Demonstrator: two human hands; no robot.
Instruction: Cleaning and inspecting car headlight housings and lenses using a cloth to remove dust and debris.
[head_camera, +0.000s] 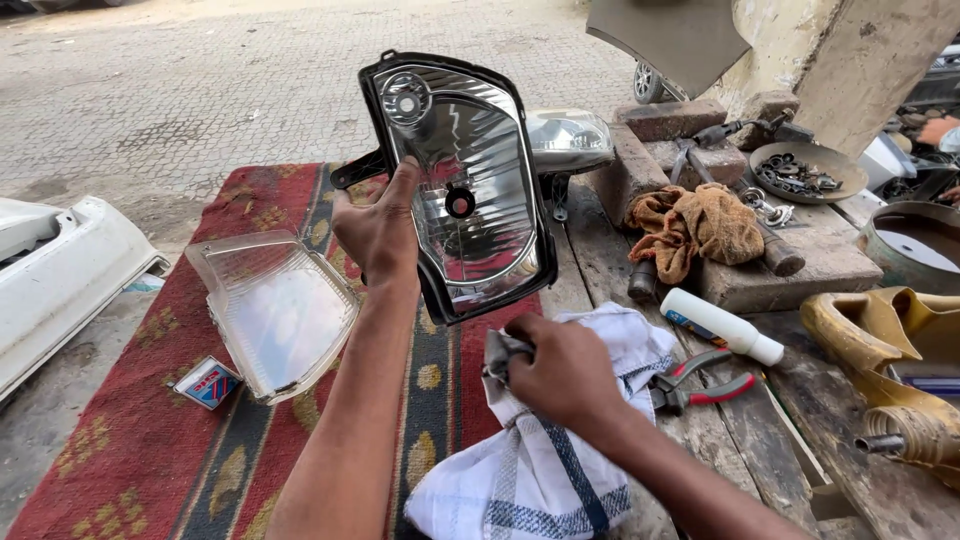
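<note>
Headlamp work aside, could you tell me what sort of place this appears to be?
Probably an open-air roadside vehicle repair spot: a rough wooden bench beside paving, pliers, a dish of metal parts, and a white body panel lying nearby.

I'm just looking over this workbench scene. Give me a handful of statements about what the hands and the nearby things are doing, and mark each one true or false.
1. The left hand holds up a headlight housing with a shiny reflector inside. True.
2. The right hand grips a hammer. False: it clutches a white checked cloth.
3. A clear lens cover lies on the red patterned rug. True.
4. The red-handled pliers are in the left hand. False: they lie on the wooden bench, to the right of the cloth.
5. A brown rag is bunched near the bricks. True.
6. The white bottle stands upright. False: it lies on its side.
</note>
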